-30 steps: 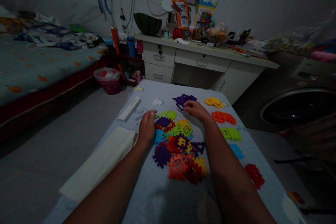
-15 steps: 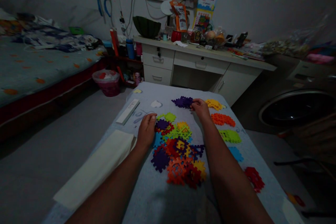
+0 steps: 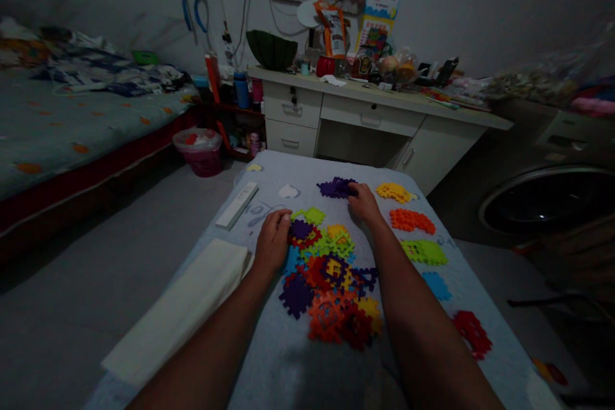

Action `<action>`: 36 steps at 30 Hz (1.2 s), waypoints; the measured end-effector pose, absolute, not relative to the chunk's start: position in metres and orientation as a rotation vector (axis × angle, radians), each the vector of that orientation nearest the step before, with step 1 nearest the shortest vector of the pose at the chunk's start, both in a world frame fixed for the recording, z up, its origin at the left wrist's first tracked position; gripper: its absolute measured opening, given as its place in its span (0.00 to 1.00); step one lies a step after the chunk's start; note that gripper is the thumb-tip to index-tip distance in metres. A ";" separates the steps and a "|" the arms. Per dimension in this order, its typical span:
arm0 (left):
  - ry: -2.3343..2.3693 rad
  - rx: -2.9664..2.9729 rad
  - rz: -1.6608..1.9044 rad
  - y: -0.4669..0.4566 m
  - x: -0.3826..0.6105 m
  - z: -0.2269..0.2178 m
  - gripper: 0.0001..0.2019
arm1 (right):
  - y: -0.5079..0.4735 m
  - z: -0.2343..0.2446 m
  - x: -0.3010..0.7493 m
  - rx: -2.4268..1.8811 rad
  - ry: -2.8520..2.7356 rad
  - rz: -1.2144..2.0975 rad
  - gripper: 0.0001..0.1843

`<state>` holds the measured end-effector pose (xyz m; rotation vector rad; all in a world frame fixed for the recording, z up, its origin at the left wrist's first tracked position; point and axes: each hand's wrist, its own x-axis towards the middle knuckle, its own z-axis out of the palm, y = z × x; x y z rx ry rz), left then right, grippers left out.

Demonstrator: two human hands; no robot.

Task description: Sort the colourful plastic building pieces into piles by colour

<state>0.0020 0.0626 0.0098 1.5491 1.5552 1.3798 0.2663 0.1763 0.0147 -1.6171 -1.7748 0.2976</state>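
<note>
A heap of mixed-colour plastic interlocking pieces (image 3: pixel 331 275) lies in the middle of a small grey-covered table (image 3: pixel 288 359). My left hand (image 3: pixel 273 240) rests at the heap's left edge, fingers curled over a purple and red piece. My right hand (image 3: pixel 364 202) reaches to the far side and touches a pile of purple pieces (image 3: pixel 336 188), fingers bent down on it. Sorted piles run along the right side: yellow (image 3: pixel 394 191), orange (image 3: pixel 412 220), green (image 3: pixel 424 251), blue (image 3: pixel 436 284), red (image 3: pixel 473 333).
A folded cream cloth (image 3: pixel 182 307) and a white remote (image 3: pixel 237 205) lie on the table's left. A white desk (image 3: pixel 375 115) crowded with items stands behind. A bed (image 3: pixel 57 128) is on the left, a pink bin (image 3: pixel 199 148) beside it, a washing machine (image 3: pixel 542 198) on the right.
My right hand has stayed at the purple pile, shifting slightly left on it. My left hand closed a little more over the pieces at the heap's edge.
</note>
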 end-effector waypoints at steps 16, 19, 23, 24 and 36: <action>1.541 1.530 1.393 0.063 0.002 0.010 0.17 | 0.151 0.059 0.232 -1.349 -2.206 0.676 0.15; 1.545 1.524 1.397 0.062 0.002 0.012 0.17 | 0.139 0.068 0.212 -1.216 -2.416 0.836 0.13; 1.525 1.525 1.415 0.063 0.002 0.012 0.17 | 0.128 0.066 0.190 -1.157 -2.576 0.796 0.20; 1.520 1.528 1.416 0.064 0.002 0.011 0.17 | 0.127 0.064 0.186 -1.161 -2.603 0.768 0.23; 1.528 1.548 1.387 0.064 0.002 0.009 0.17 | 0.125 0.056 0.182 -1.177 -2.358 1.015 0.27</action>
